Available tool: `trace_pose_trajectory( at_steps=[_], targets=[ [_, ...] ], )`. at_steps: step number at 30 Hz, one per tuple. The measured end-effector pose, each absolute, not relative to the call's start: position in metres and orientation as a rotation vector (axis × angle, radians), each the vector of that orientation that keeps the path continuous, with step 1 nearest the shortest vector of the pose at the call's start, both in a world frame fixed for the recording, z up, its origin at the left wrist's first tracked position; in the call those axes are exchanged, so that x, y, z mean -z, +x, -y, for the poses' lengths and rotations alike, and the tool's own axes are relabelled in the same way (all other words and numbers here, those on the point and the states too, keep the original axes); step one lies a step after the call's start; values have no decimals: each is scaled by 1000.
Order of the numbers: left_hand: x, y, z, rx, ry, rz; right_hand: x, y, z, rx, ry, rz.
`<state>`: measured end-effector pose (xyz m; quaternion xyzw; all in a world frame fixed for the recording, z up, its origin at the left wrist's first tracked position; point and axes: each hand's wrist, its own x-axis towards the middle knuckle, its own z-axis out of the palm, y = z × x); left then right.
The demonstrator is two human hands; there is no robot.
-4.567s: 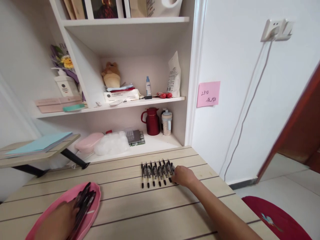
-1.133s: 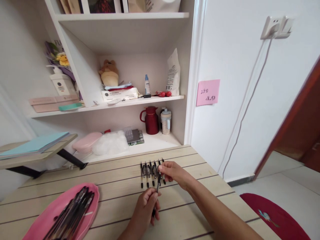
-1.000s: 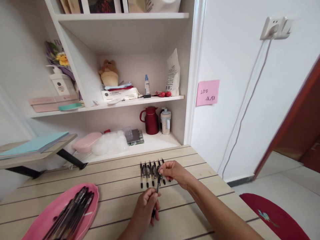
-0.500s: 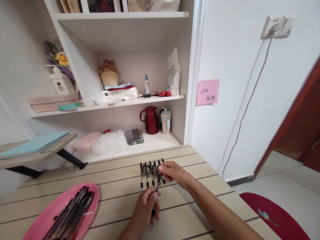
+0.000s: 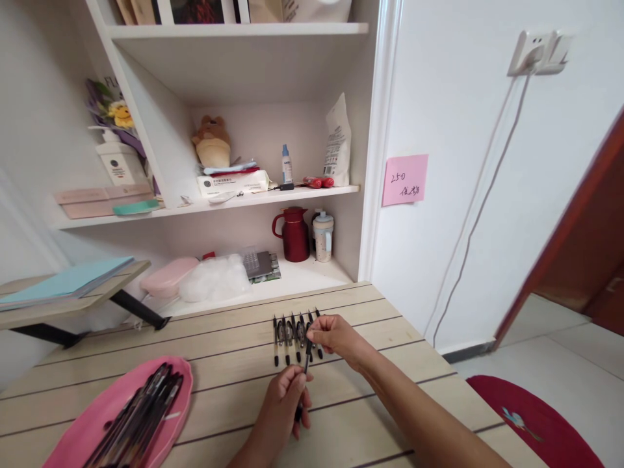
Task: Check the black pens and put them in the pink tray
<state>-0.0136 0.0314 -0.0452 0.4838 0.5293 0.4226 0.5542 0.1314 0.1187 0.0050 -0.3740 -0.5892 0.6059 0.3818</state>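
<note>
A black pen [image 5: 307, 359] is held between both hands, slanting over the wooden desk. My left hand [image 5: 288, 395] is closed around its lower barrel, the dark end poking out below the fingers. At the upper end, the fingertips of my right hand [image 5: 336, 337] pinch the pen; what exactly lies in that pinch is too small to make out. Just beyond the hands, a row of several black pens [image 5: 287, 341] lies side by side on the desk, with dark caps or clips between them. My right hand partly covers the right end of that row.
At the left, a pink tray [image 5: 184, 416] holds several dark pens [image 5: 141, 416]. Behind the desk [image 5: 229, 364] stands a white shelf [image 5: 273, 195] with a red jug [image 5: 295, 235] and a cup [image 5: 323, 237]. A red stool [image 5: 536, 422] is at the right.
Both hands stay nearly in place on the pen. My right hand's fingertips have shifted very slightly; the row and the tray are unchanged.
</note>
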Motion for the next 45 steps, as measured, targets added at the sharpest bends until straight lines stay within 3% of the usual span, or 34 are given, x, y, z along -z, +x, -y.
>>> trace_pose_trajectory(
  at_steps=[13, 16, 21, 27, 31, 34, 40, 45],
  targets=[
    [45, -12, -32, -1016, 1128, -1247, 1, 130, -124, -1506, -987, 1594],
    [45, -13, -33, -1032, 1121, -1250, -2, 142, -134, -1228, -1093, 1706],
    [45, -13, -32, -1023, 1118, -1256, -2, 174, -153, -368, -1542, 1851],
    [42, -12, -32, -988, 1128, -1251, 31, 166, -156, -194, -1770, 2078],
    [42, -12, -32, -974, 1125, -1255, 41, 168, -160, -244, -1839, 2033],
    [42, -13, -31, -979, 1134, -1243, 30, 175, -163, -462, -1794, 1891],
    [43, -13, -30, -988, 1135, -1228, -7, 162, -146, -1396, -1050, 1420],
    [41, -13, -31, -994, 1122, -1238, -18, 144, -128, -1492, -804, 1367]
  ],
)
